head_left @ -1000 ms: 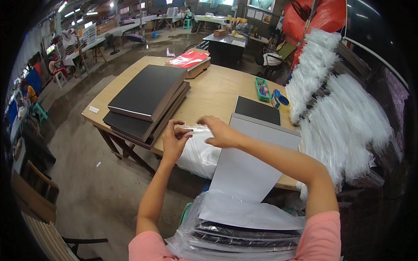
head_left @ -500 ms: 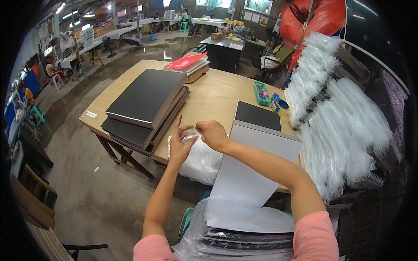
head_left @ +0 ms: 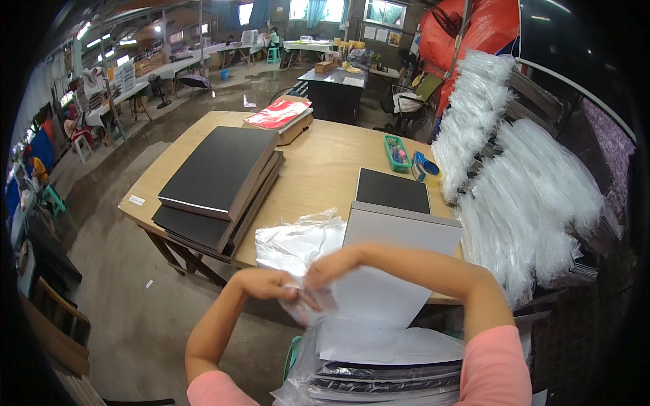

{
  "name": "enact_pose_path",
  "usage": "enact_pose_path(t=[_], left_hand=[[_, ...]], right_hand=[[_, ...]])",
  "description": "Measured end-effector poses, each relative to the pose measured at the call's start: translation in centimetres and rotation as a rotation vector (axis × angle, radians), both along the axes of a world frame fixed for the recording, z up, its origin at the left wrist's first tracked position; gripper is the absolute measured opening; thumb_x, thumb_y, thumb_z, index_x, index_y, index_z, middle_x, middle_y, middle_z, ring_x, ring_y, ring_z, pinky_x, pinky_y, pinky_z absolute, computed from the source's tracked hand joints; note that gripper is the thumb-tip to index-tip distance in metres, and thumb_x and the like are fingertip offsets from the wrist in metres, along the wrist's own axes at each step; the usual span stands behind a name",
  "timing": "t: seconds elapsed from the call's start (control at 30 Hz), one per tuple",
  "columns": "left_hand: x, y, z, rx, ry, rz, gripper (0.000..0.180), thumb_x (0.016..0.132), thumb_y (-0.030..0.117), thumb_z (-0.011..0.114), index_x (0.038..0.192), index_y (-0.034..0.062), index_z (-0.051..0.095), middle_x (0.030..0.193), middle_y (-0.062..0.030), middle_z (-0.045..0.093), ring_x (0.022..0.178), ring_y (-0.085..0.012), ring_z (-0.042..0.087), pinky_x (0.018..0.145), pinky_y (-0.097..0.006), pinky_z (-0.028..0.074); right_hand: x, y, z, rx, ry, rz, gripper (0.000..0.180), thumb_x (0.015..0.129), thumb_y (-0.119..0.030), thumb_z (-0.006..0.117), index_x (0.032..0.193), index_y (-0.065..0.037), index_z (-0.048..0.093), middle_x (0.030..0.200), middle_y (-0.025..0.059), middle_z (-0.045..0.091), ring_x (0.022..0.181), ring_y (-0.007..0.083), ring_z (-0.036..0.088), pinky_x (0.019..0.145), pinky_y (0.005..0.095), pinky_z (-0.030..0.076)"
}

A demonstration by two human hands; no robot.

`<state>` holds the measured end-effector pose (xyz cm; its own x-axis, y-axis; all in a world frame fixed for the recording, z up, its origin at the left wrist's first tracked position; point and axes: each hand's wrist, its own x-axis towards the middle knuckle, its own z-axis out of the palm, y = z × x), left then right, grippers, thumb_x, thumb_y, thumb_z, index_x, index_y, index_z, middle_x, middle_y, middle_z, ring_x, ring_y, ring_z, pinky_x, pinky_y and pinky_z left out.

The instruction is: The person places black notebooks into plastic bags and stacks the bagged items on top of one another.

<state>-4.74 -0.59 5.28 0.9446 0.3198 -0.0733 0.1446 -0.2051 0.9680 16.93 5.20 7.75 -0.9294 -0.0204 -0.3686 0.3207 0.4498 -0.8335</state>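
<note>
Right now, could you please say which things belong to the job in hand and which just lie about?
Likely in use: plastic film between left hand and right hand; white sheet.
Likely lying about: green basket; blue bucket; standing fan.

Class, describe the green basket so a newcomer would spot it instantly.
Find the wooden table. Toward its far right corner, beyond the flat black panel, sits an open basket. Unlike the blue item beside it, it is green and holds small things.
</note>
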Motion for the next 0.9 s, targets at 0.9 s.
enact_pose_path(t=[0.9], left_hand=[[15.5, 0.8, 5.5, 1.159, 0.14, 1.187, 0.028, 0.079, 0.016, 0.068, 0.105, 0.0107, 0.061, 0.089, -0.0082, 0.049, 0.054, -0.0233, 0.052, 0.05, -0.034, 0.041]], right_hand=[[22.3, -10.2, 3.4, 1.193, 0.885, -1.861, 0.013, 0.075, 0.003, 0.054, 0.082, 0.001, 0.064, 0.063, 0.0036, 0.049, 0.058, 0.0125, 0.048, 0.052, 0.0221, 0.038]])
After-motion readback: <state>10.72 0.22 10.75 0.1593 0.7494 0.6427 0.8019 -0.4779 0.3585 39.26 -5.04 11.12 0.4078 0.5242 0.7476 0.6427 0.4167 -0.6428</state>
